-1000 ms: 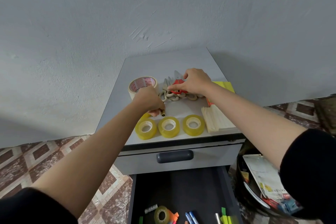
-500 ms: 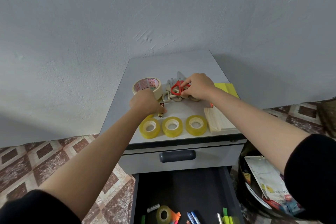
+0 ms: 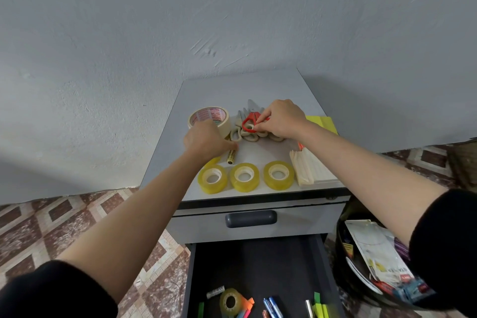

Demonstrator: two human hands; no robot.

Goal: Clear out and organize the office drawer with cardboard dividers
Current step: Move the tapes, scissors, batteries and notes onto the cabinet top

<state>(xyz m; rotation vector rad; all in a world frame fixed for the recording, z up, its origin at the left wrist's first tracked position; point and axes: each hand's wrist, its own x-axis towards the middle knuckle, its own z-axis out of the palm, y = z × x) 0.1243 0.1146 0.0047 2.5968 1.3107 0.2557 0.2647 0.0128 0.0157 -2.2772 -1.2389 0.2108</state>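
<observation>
On the grey cabinet top (image 3: 242, 85), my right hand (image 3: 282, 119) pinches the red-handled scissors (image 3: 249, 122), which lie on several beige-handled scissors (image 3: 244, 134). My left hand (image 3: 206, 139) holds a small gold pen-like tube (image 3: 231, 156) beside a wide tape roll (image 3: 210, 117). Three yellow tape rolls (image 3: 244, 177) line the front edge. Below, the open drawer (image 3: 258, 266) has a tape roll (image 3: 229, 301), pens and markers at its front.
A stack of pale wooden strips (image 3: 308, 169) and yellow sticky notes (image 3: 322, 122) lie on the cabinet's right side. The upper drawer (image 3: 251, 218) is closed. A black bin (image 3: 366, 253) with papers stands to the right. The grey wall is close behind.
My right hand has shifted the red scissors slightly back on the pile. My left hand moved back toward the wide tape roll, with the gold tube under its fingers.
</observation>
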